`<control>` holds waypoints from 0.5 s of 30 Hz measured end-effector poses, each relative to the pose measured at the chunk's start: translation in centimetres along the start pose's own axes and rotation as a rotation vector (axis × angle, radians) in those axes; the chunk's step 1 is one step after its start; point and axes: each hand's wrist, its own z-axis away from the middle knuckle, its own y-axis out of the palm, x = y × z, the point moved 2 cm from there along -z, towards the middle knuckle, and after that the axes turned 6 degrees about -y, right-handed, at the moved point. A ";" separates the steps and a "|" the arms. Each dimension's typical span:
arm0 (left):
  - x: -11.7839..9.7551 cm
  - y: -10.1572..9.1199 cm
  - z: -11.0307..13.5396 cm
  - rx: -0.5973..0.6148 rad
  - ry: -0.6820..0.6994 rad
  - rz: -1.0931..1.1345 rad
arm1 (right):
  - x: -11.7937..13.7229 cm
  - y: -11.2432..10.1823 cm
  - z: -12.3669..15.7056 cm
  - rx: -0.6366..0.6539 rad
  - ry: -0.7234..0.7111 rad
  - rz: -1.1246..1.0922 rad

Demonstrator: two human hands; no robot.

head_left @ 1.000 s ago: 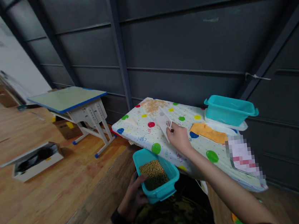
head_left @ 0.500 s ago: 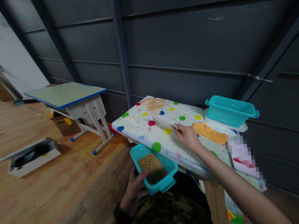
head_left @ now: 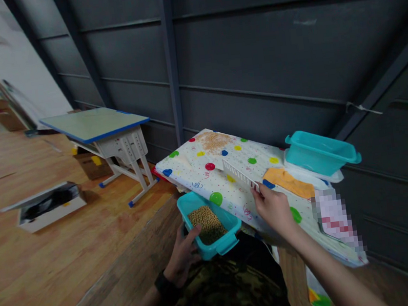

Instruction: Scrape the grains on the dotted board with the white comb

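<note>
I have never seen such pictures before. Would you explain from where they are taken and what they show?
There is no machine: you see a person's bare left hand and right hand from a camera worn on the head, looking forward and down. The left holds a turquoise container with yellow beans and darker green ones inside. The right grips a white slotted tool. On the balloon-print tablecloth are scattered grains, an orange cloth and a second turquoise container, standing on something flat and white.

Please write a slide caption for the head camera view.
Left hand supports a teal container of beans; right hand holds a white slotted tool over a patterned tablecloth.
</note>
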 end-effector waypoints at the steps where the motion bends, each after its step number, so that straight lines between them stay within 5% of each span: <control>1: 0.0 0.1 0.0 -0.005 -0.004 -0.015 | 0.1 -0.3 0.5 -0.016 -0.011 -0.009; 9: -0.1 0.3 -0.3 0.017 0.018 -0.043 | 2.3 -3.3 2.7 -0.040 -0.155 -0.175; 15: -0.7 0.3 -0.3 0.000 0.032 -0.051 | 2.4 -4.8 3.0 -0.022 -0.047 -0.245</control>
